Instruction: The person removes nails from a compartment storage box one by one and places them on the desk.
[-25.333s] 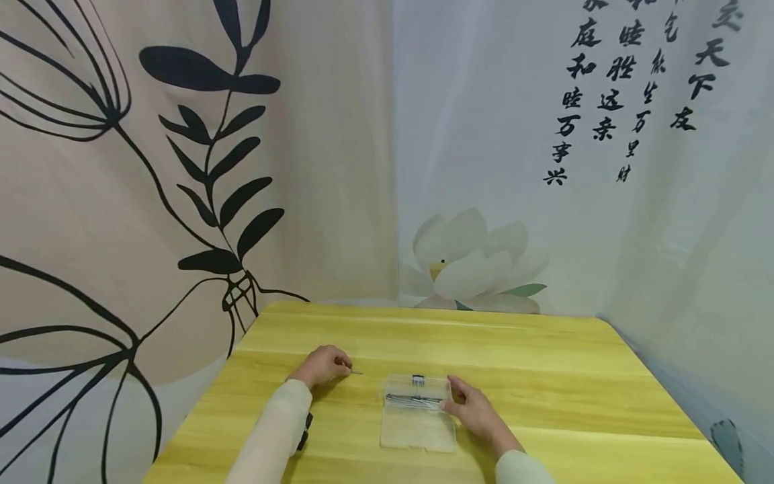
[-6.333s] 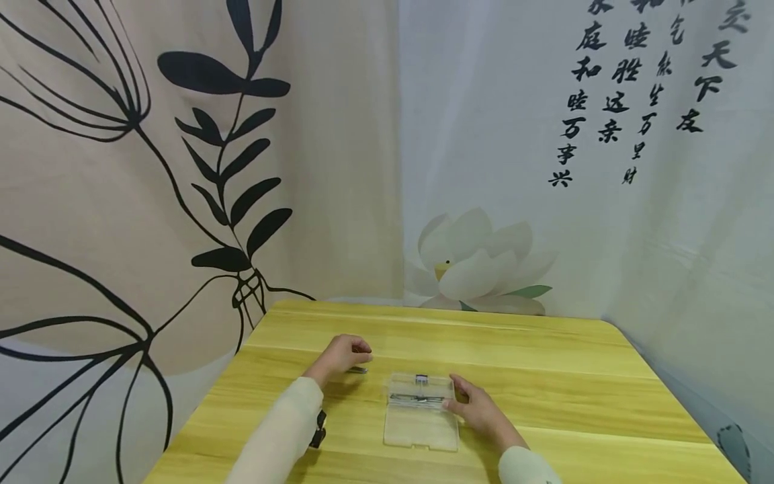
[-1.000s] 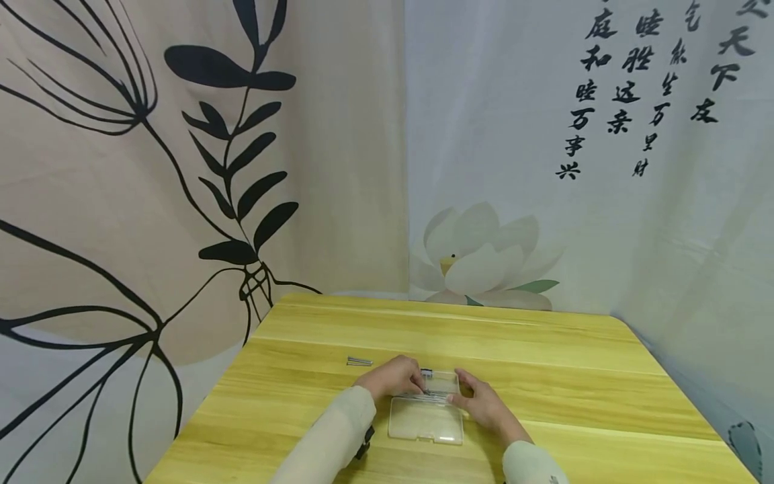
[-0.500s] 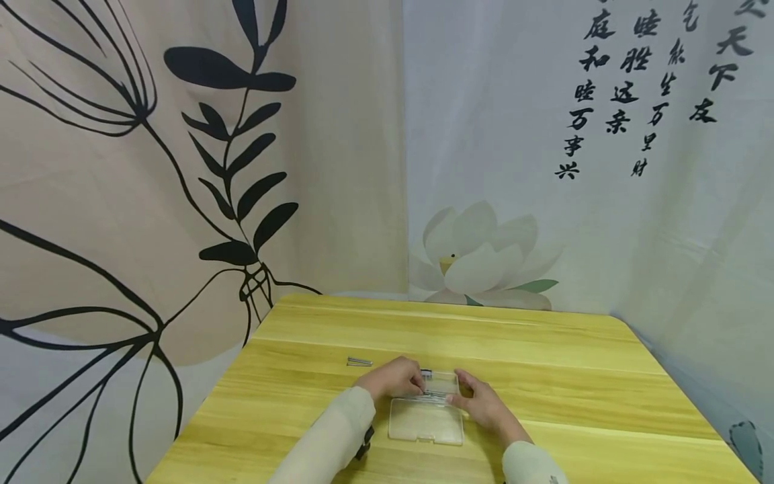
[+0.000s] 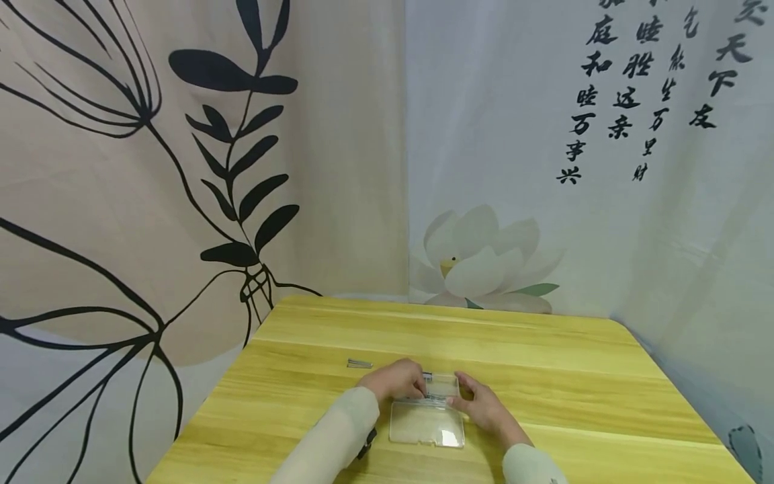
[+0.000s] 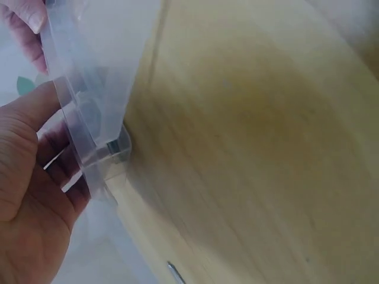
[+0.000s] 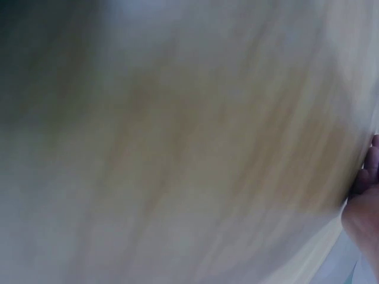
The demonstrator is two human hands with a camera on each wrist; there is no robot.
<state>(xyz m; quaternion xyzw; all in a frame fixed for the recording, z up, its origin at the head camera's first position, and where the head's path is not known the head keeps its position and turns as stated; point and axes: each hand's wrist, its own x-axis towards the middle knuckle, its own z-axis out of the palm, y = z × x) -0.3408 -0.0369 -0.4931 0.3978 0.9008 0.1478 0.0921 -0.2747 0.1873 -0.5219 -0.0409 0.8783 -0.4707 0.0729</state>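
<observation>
A pale curtain [image 5: 345, 168] hangs behind everything, printed with dark leafy stems [image 5: 263, 195], black writing [image 5: 626, 99] and a white flower [image 5: 484, 269]. Before it stands the yellow wood-grained bench [image 5: 544, 363], its far edge and both far corners in sight.

The light left sleeve [image 5: 332, 433] crosses the bench from the near side; the right sleeve [image 5: 532, 465] comes in nearer the right edge. A clear plastic case [image 5: 426, 425] lies unfolded on the bench between the left and right edges, well in from the far edge, its flat lid towards the near edge and its compartments behind.

The right hand [image 5: 484, 405] grips the case by its right end, thumb on the near side and fingers at the far corner. The left hand [image 5: 396, 379] reaches over the case's left part and hides it; its fingertips are bent down at the metal pieces [image 5: 437, 397] inside, and I cannot tell whether its grip has hold of one.

Beside the left hand, towards the bench's far left corner, a few loose metal rods [image 5: 359, 364] lie together. Smallest is a dark clip-like part [image 5: 428, 376] at the back of the case.
</observation>
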